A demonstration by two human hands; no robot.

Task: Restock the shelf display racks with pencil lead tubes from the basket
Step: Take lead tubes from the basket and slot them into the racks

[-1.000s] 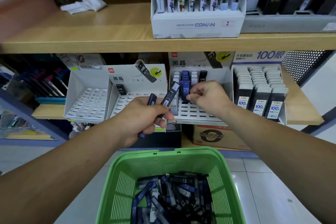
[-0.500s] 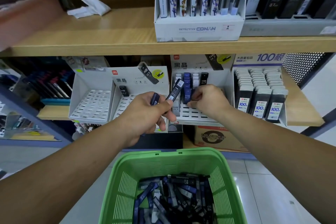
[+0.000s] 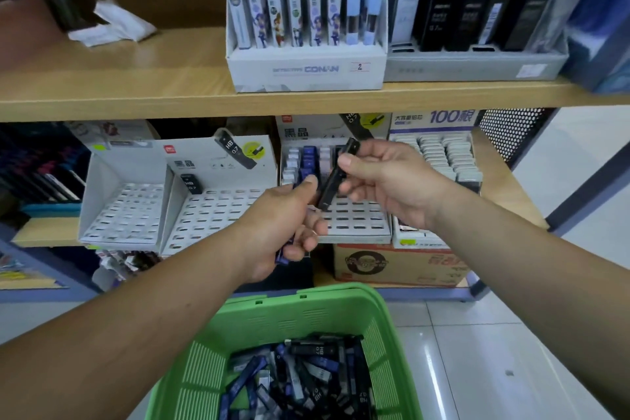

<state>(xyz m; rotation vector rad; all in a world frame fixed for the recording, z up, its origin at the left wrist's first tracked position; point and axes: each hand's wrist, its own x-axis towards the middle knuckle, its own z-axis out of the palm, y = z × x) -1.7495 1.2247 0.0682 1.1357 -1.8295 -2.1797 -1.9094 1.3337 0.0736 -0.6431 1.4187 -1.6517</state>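
Three white slotted cardboard display racks (image 3: 218, 211) stand on the lower wooden shelf (image 3: 504, 181). The right hand (image 3: 385, 187), before the rightmost rack, pinches one tilted black plastic lead tube (image 3: 335, 177). The left hand (image 3: 286, 215) grips one blue tube (image 3: 282, 254) above one green plastic basket (image 3: 306, 303) of loose tubes.

Blue lead tube (image 3: 281, 256) mostly hidden inside the curled left hand (image 3: 286, 225), green basket (image 3: 306, 297) cut off by the bottom edge, pens (image 3: 272, 10) in the Conan display box (image 3: 306, 73) cropped at top, blue packs (image 3: 600, 10) at far right blurred, black lead tube (image 3: 332, 185) print unreadable.
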